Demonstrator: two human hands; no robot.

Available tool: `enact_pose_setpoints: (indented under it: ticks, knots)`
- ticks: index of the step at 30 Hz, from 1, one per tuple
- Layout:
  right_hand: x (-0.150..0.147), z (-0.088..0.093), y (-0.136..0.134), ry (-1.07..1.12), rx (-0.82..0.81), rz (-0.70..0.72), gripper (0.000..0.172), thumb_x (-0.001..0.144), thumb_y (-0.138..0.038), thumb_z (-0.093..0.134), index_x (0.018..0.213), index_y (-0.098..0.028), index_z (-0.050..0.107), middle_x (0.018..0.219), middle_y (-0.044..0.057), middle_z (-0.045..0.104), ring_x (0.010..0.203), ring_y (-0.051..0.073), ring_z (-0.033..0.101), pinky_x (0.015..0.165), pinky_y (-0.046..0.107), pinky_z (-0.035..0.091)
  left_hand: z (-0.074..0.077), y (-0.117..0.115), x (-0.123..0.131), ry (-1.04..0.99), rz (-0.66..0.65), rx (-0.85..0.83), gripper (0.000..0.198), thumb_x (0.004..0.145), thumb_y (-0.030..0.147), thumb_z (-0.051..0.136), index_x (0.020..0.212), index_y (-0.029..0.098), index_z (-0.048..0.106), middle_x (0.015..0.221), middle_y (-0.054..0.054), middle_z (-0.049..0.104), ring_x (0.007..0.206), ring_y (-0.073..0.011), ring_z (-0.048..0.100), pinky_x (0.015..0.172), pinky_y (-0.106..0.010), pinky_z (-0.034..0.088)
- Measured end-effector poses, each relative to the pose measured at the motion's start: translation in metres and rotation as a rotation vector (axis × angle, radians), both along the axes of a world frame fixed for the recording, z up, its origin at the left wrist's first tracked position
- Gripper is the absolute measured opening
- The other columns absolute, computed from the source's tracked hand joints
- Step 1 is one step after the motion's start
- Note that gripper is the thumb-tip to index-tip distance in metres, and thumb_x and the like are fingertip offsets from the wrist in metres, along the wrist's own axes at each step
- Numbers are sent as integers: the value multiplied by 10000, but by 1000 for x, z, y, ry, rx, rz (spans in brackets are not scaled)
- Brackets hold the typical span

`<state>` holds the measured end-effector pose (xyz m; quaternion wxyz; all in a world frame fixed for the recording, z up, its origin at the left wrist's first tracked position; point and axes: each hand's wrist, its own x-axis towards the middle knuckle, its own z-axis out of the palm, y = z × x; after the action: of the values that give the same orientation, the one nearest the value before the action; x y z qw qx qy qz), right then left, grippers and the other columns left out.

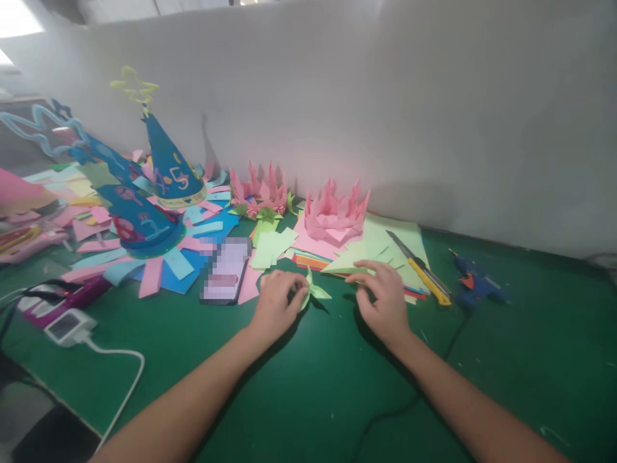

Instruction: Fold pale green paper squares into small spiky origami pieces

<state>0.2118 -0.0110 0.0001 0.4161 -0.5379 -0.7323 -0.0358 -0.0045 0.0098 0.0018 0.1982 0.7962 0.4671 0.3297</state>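
Between the thumb and fingers of my left hand [279,299] is a small light-green folded paper piece [315,292] with pointed leaf-like tips, held just over the green table [299,399]. My right hand [383,301] is apart from it to the right, fingers curved and spread with nothing between them. Its fingertips are close to the stack of light-green paper [347,260]. Behind the hands stands a pink folded-paper crown [335,215]. Left of it is a second pink crown [260,190] trimmed with green paper leaves [268,215].
A yellow utility knife [427,278] lies right of the paper, with a blue glue gun [475,283] beyond it. A phone [225,270] lies left. Blue cone hats [171,164] stand among paper strips. A white charger [70,326] and cable sit at the left edge.
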Motion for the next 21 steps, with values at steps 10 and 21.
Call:
enact_pose_setpoints:
  ticks: [10,21]
  knots:
    - [27,-8,13,-122,-13,-92,290,672,-36,455,765,-223,657,1010,20,687,1059,254,537,904,437,359,1,15,6,12,190,101,55,857,168,476,882,197,515,874,-25,624,865,-201,513,792,-351,322]
    - [23,-5,11,-84,78,-30,430,758,-34,426,1085,-234,620,1087,49,659,1072,246,544,908,439,375,4,71,15,11,261,139,48,821,173,521,818,198,562,852,-41,641,886,-228,543,821,-380,344]
